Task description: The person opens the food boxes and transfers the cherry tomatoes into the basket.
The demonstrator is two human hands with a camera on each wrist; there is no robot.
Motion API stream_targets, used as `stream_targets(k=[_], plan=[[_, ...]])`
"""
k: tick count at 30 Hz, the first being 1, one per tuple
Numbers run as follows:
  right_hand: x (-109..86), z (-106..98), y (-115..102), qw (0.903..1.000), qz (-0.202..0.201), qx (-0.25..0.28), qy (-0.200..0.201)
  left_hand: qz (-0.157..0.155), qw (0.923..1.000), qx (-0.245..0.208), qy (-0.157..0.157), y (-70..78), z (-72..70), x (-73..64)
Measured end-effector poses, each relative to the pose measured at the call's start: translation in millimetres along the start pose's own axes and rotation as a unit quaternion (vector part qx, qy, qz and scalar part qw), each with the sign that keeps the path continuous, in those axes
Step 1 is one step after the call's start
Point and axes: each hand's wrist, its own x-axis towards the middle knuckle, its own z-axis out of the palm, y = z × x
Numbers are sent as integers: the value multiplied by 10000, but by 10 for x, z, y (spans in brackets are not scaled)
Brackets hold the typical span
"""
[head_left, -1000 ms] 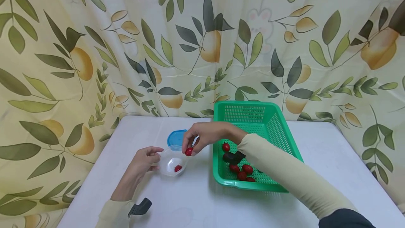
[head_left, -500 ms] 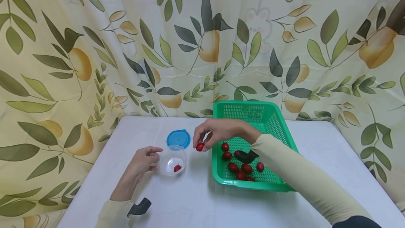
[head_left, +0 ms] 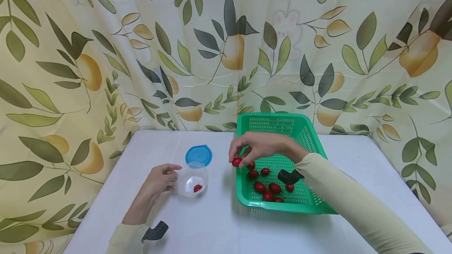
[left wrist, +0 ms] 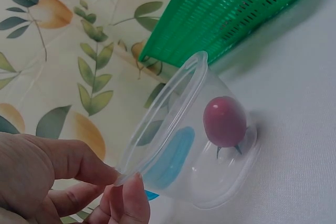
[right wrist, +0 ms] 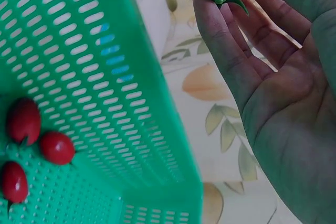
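With thumb and fingers my left hand (head_left: 161, 180) pinches the rim of a clear plastic container (left wrist: 210, 182), which stands on the table. One red cherry tomato (left wrist: 224, 121) with a green stem lies inside it. My right hand (head_left: 259, 147) pinches another cherry tomato (head_left: 236, 162) above the left rim of a green basket (head_left: 241, 195). That tomato's green calyx shows in the right wrist view, beyond the fingers (right wrist: 220, 45). Several more cherry tomatoes (head_left: 274, 188) lie on the basket's floor, some partly hidden by the right wrist's black camera mount.
A blue lid (head_left: 199, 155) lies flat just behind the clear container. The white table (head_left: 212, 226) ends at a patterned curtain (head_left: 226, 50) at the back. The basket's slotted walls stand well above the table.
My right hand has moved right with its tomato, from over the clear container to the basket's left rim. The left hand and the container have stayed put.
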Motion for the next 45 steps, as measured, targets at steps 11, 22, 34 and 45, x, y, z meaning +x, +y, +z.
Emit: stream_targets(k=[11, 22, 34, 45], plan=[[-201, -32, 139, 9998, -113, 85, 121, -25, 10000, 18, -3, 12, 6, 2], [-391, -75, 255, 9992, -179, 92, 354, -11, 10000, 56, 39, 7, 18, -2], [-573, -108, 366, 9978, 13, 236, 618, 56, 9999, 103, 94, -8, 24, -8], [-678, -113, 435, 9958, 64, 407, 817, 8, 9999, 117, 123, -7, 31, 3]])
